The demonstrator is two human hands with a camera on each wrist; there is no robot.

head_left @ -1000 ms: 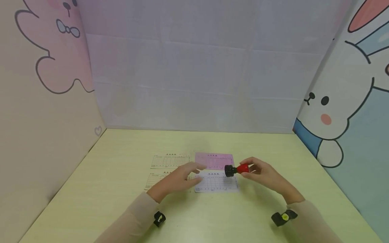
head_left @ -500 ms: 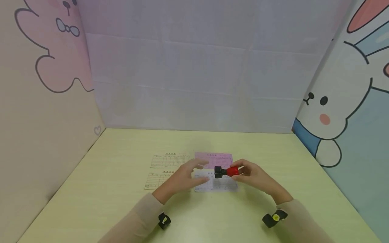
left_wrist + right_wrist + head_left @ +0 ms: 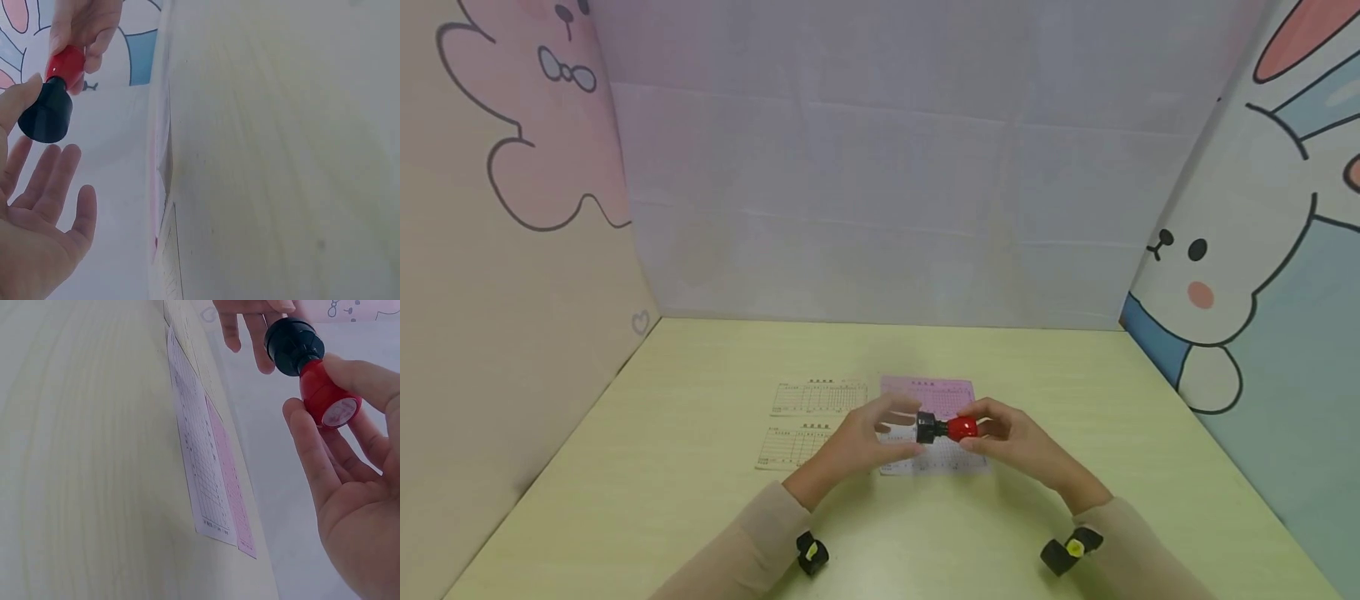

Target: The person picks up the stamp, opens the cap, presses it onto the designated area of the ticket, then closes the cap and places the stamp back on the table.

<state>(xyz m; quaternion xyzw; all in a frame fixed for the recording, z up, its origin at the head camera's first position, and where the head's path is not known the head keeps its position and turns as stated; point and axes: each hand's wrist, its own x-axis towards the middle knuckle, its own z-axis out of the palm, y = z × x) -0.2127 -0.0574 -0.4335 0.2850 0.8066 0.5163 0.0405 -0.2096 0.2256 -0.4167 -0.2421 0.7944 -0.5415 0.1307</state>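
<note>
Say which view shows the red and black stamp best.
The right wrist view: the stamp is large there, with black part, red part and pale round end visible. The left wrist view shows the black part large, but the right hand covers some of the red. The head view shows it small, side-on.

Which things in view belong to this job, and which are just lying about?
Probably in the job:
Red-and-black tool, held by right hand
Left hand, at the tool's black end

Lying about untouched, possibly for later:
Pink form
White form
Far cream form
Near cream form
</note>
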